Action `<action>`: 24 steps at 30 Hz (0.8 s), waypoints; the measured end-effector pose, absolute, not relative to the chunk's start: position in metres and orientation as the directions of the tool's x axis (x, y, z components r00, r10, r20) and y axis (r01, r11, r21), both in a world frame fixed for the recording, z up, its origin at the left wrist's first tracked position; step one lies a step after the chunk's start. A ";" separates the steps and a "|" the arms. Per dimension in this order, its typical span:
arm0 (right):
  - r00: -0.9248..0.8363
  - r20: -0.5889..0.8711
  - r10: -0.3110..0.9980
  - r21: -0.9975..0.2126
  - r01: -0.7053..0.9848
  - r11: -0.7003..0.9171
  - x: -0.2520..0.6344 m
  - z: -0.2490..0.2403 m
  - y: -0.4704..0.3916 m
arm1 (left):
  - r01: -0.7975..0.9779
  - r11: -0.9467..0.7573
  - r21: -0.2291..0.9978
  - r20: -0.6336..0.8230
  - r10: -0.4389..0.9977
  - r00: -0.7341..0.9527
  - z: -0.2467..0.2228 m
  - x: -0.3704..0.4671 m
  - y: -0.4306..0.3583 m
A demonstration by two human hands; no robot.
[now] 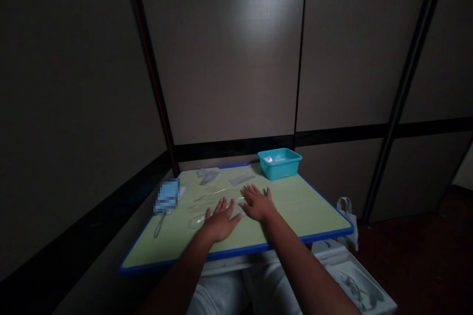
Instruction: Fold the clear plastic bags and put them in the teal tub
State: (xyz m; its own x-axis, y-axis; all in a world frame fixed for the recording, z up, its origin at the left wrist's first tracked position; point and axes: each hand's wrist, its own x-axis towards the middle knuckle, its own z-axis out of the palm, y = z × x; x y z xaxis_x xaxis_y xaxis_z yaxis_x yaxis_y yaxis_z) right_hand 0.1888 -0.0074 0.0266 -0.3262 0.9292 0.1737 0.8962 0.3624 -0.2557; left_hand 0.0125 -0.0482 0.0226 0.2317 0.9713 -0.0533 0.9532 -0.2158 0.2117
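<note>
Table (295, 206) with pale green top and blue edging filled the lower middle of the head view, set into a corner of dark panelled walls. At its far left edge lay a blue card (167, 197), partly blurred, with a thin loop or cord (160, 225) trailing from it toward the near edge. Just right of the card sat a small white piece (182, 192), too dim to name. Further back, near the wall, two clear plastic packets: one crumpled (207, 175), one flat (242, 178). Between these and the hands lay clear plastic items (207, 206), possibly bags or sleeves; lighting was too poor to tell exactly.

Left hand (219, 222) rested palm down on the tabletop, fingers spread and flat, gripping nothing, its fingertips touching or just over the clear plastic. Right hand (258, 203) lay just beside it, also palm down, fingers splayed, gripping nothing. Both forearms reached in from the bottom edge.

Teal plastic tub (280, 163) stood at the far right corner of the table, something pale inside. Right of the table, a white bag (347, 216) hung near the edge, and a white tray (364, 288) sat lower down with small unclear items in it.
</note>
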 end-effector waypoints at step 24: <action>-0.356 0.104 0.929 -0.258 0.892 0.370 0.189 0.028 -0.009 | 0.970 -0.207 0.128 0.053 0.978 0.202 0.028 -0.009 -0.038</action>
